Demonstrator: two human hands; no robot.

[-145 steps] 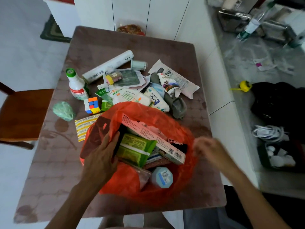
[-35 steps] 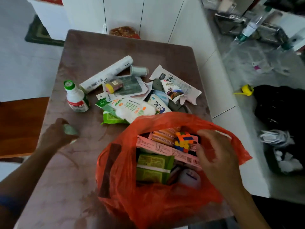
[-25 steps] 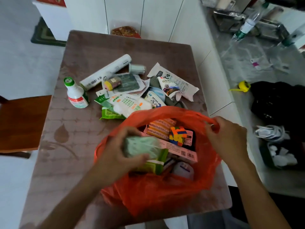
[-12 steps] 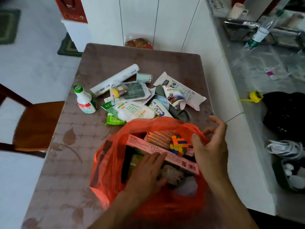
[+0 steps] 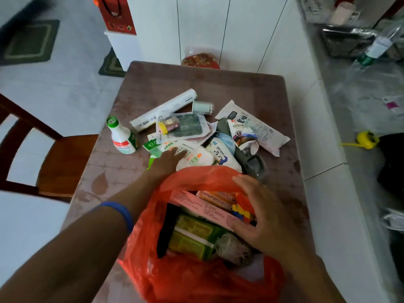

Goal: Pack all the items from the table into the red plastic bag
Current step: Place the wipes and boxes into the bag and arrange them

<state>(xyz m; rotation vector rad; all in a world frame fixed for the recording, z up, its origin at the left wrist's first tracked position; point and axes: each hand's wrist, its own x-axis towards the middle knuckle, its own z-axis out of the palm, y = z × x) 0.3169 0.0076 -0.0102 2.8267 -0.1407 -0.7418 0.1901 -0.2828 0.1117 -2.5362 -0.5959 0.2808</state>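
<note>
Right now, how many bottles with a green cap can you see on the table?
1. The white bottle with the green cap stands at the left edge of the pile, just left of the long white roll. Others could be hidden under the packets.

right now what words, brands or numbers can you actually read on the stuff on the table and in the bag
"BABY WIPES", faintly, on the white wipes pack.
Large Chinese characters on the long white packet: too blurred to quote.
Pink box in the red bag: small print, unreadable.
White roll: barcode and print, too small.
White bottle, red label: unreadable.
Green pack: blurred.
</note>
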